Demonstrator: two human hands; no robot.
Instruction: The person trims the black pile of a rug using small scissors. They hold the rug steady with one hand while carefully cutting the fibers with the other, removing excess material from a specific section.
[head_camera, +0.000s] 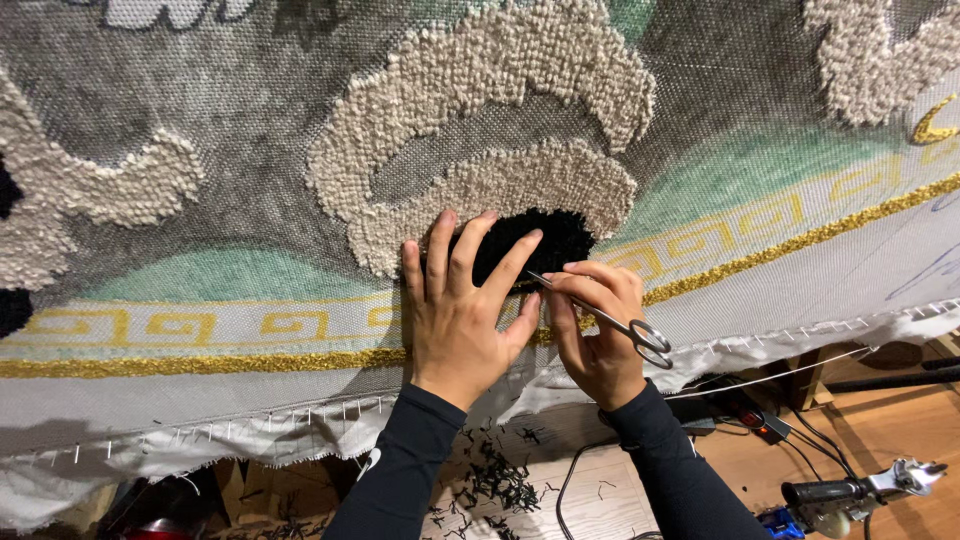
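Scissors (600, 315) in right-hand fingers (585, 290), at black tuft (535, 240).

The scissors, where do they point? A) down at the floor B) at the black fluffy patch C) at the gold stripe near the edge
B: the right hand holds the small scissors with the tips at the edge of the black tufted patch, beside the left hand pressed flat on it.
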